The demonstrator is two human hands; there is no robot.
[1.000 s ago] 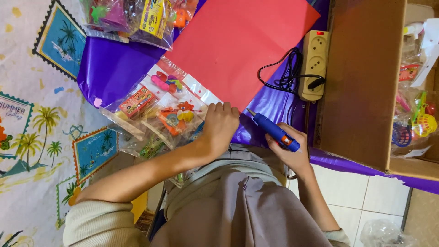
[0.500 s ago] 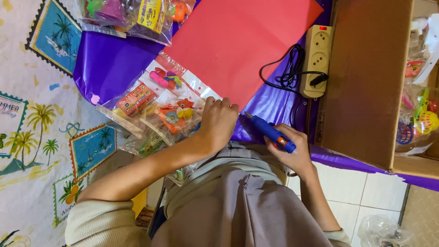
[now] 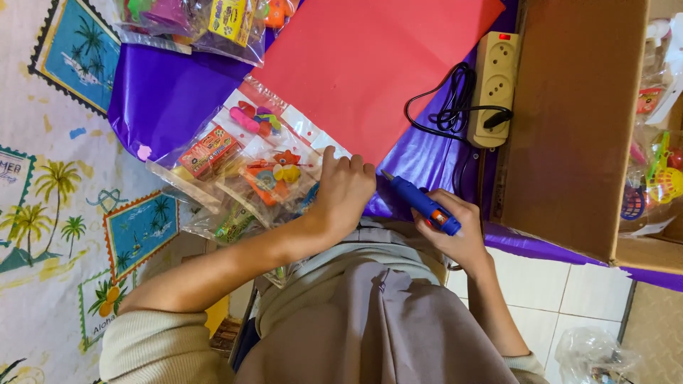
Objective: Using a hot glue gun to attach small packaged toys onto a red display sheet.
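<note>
Purple tablecloth (image 3: 167, 96), red paper (image 3: 377, 64), tiled floor (image 3: 562, 284)

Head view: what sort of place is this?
Probably a home floor used for craft or packing work: white floor tiles, a patterned mat, a cardboard box of small toys, and a power strip near the right hand's blue glue gun.

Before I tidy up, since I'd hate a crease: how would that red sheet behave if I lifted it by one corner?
The red sheet lies dead flat and looks thin, so it would probably droop and bend rather than stay stiff. It seems light; a push would likely slide it over the glossy purple cover. The left hand rests at its edge.
</note>
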